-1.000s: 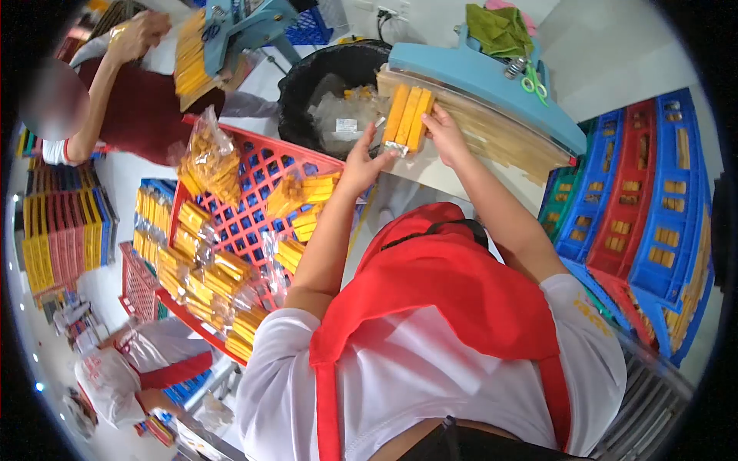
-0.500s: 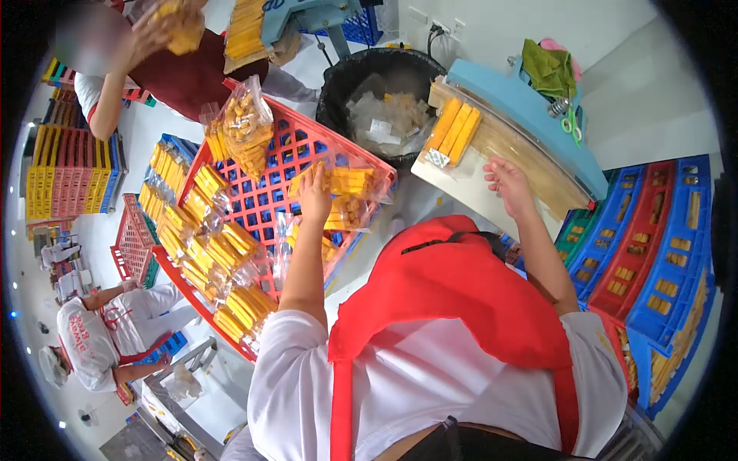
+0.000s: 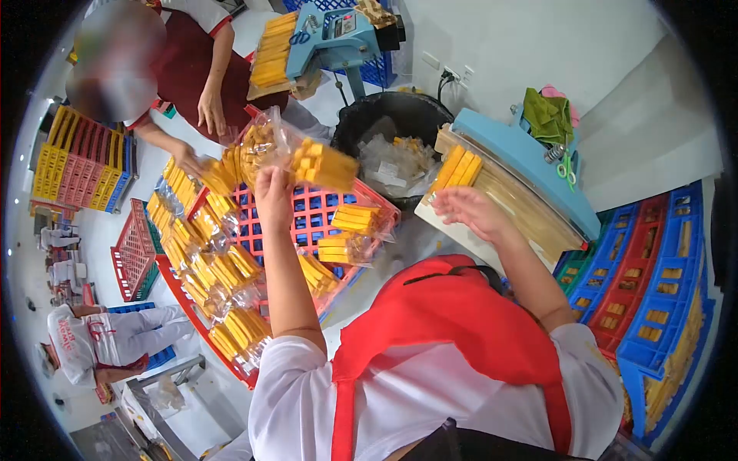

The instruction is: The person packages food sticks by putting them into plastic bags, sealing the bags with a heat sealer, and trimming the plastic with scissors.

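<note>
My left hand (image 3: 274, 192) is closed on the plastic end of a clear pack of yellow sticks (image 3: 327, 166), lifted over the red crate (image 3: 311, 223). Behind it in the crate stands a bulkier clear bag of yellow pieces (image 3: 260, 150). Several more packs of yellow sticks (image 3: 234, 265) lie in rows along the crate's left side, and a few at its right. My right hand (image 3: 469, 211) is open, fingers loosely apart, just in front of another pack of yellow sticks (image 3: 459, 167) on the blue sealing machine's board (image 3: 442, 219). Whether it touches that pack, I cannot tell.
A co-worker's hand (image 3: 188, 160) holds a pack at the crate's far left corner. Beyond the crate stands a black-lined bin (image 3: 361, 115) with plastic scraps. The blue sealing machine (image 3: 523, 165) carries green scissors (image 3: 566, 170). Stacked blue and red crates (image 3: 646, 269) stand at right.
My left hand has lifted a pack of yellow sticks and moved left over the crate. My right hand has moved left, closer to the pack on the board. The co-worker's hand has lowered a pack.
</note>
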`<state>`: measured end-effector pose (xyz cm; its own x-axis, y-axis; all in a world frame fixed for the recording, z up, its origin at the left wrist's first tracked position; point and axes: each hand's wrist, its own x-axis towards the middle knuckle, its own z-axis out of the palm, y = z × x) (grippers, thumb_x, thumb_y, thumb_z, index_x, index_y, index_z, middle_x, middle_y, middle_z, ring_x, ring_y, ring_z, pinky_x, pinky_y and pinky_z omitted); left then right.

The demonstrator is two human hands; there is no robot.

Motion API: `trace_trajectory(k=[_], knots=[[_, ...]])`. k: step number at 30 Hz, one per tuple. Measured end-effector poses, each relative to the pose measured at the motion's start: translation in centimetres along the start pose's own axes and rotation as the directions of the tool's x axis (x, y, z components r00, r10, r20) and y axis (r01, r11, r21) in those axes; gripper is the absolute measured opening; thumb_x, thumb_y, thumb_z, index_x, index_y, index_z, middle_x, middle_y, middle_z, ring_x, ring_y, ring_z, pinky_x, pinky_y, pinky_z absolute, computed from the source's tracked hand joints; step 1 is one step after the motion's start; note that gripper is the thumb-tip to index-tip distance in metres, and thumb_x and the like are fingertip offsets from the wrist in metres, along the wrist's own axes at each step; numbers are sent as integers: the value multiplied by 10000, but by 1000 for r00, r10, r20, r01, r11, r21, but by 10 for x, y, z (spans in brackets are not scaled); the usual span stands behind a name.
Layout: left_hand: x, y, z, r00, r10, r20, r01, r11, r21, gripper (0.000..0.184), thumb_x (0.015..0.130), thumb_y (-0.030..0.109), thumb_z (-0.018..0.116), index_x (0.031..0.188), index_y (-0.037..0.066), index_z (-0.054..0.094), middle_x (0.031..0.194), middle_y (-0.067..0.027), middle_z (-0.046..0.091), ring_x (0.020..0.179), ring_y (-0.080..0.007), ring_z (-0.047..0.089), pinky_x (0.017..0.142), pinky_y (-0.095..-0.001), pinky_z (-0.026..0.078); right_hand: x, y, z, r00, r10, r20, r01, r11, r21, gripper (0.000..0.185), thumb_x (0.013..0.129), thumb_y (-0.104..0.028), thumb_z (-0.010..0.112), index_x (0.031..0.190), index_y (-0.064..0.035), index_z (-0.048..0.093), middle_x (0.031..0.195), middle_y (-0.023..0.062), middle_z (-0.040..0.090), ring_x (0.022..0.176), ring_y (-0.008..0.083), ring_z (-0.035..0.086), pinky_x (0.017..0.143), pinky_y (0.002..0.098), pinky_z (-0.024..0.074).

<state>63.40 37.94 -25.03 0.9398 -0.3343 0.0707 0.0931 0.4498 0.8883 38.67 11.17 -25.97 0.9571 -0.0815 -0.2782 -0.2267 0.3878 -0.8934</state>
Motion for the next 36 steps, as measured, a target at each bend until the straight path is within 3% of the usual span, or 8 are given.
trace_trajectory(k=[7, 10, 21, 24, 26, 28, 32, 36], knots=[[-5, 13, 128, 923, -173, 343, 277, 919, -281, 80, 870, 160, 454, 853, 84, 474, 999, -111, 551, 907, -229, 536, 771, -362, 446, 15, -28, 46, 889, -122, 442, -230, 715, 660, 615, 806, -557, 355, 1235, -117, 364, 1108, 183, 491, 898, 275, 554, 682, 380, 491], [-12, 13, 166, 897, -153, 414, 329, 858, -395, 91, 875, 160, 436, 853, 84, 479, 1015, -114, 537, 948, -252, 513, 825, -408, 416, 18, -21, 18, 930, -246, 273, -59, 633, 772, 672, 793, -593, 315, 1269, -119, 316, 1157, 207, 449, 883, 310, 553, 654, 403, 501], [-19, 22, 235, 824, -141, 548, 454, 742, -493, 463, 860, 408, 400, 1163, 62, 351, 1094, -127, 446, 1081, -278, 399, 909, -428, 340, -27, -50, 10, 876, -411, 253, 142, 721, 678, 679, 759, -490, 510, 1272, -95, 308, 1224, 141, 405, 1022, 314, 476, 741, 408, 476], [-47, 20, 246, 893, 29, 450, 305, 696, -650, 591, 841, 490, 374, 1248, 86, 234, 1151, -127, 388, 1104, -286, 370, 930, -430, 308, -30, -64, 14, 886, -462, -39, 408, 737, 538, 712, 744, -475, 550, 1276, -77, 293, 1219, 131, 408, 1043, 268, 466, 826, 413, 427], [-57, 8, 251, 843, 42, 536, 354, 706, -613, 580, 836, 417, 449, 1271, 110, 221, 1161, -100, 394, 1109, -265, 369, 951, -419, 277, -29, -73, 23, 671, -709, -219, 730, 683, 25, 672, 767, -428, 550, 1272, -67, 293, 1204, 118, 425, 1047, 216, 464, 881, 398, 383], [-61, -3, 253, 890, 93, 447, 35, 963, -269, 670, 788, 425, 523, 1286, 89, 225, 1201, -110, 406, 1116, -260, 394, 940, -411, 314, -32, -70, 15, 675, -725, -136, 737, 657, 158, 644, 782, -380, 548, 1276, -63, 286, 1208, 107, 424, 1064, 201, 454, 896, 378, 371], [-54, -4, 235, 795, -12, 607, 314, 864, -394, 626, 780, 332, 569, 1273, 101, 260, 1248, -82, 375, 1146, -238, 380, 941, -408, 331, -41, -71, 18, 825, -561, -67, 472, 618, 629, 612, 812, -274, 538, 1296, -41, 244, 1241, 79, 396, 1122, 172, 409, 929, 330, 335], [-62, 0, 238, 730, 62, 681, 283, 879, -383, 659, 795, 220, 569, 1316, 153, 171, 1247, -86, 364, 1140, -218, 381, 932, -372, 345, -46, -67, 21, 817, -564, 116, 396, 696, 599, 596, 822, -210, 527, 1303, -29, 225, 1255, 71, 385, 1148, 168, 385, 938, 309, 323]])
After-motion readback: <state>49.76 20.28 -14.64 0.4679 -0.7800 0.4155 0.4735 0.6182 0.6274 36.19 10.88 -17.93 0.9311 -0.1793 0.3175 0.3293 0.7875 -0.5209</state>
